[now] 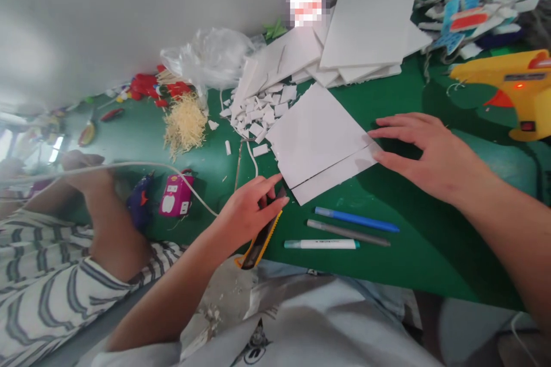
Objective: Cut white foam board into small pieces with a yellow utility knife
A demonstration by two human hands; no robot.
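My left hand (253, 206) is closed around a yellow and black utility knife (259, 243). The knife points up toward the white board, and my index fingertip is at the board's left edge. The white board (321, 131) lies on the green table, with a dark straight line or cut running across it near its front edge, marking off a narrow strip (333, 177). At the board's right corner is my right hand (419, 146), its thumb and fingers apart, the fingertips at the edge. In front of the board lie a blue pen (357, 219), a grey pen (348, 232) and a white marker (322, 244).
Behind the board are small white scraps (262, 114), stacked white boards (365, 22) and a clear plastic bag (210, 57). A yellow glue gun (508, 85) sits at right. At left, a person in striped clothing (64, 275) is beside a pink power adapter (176, 195) and a white cable (150, 165).
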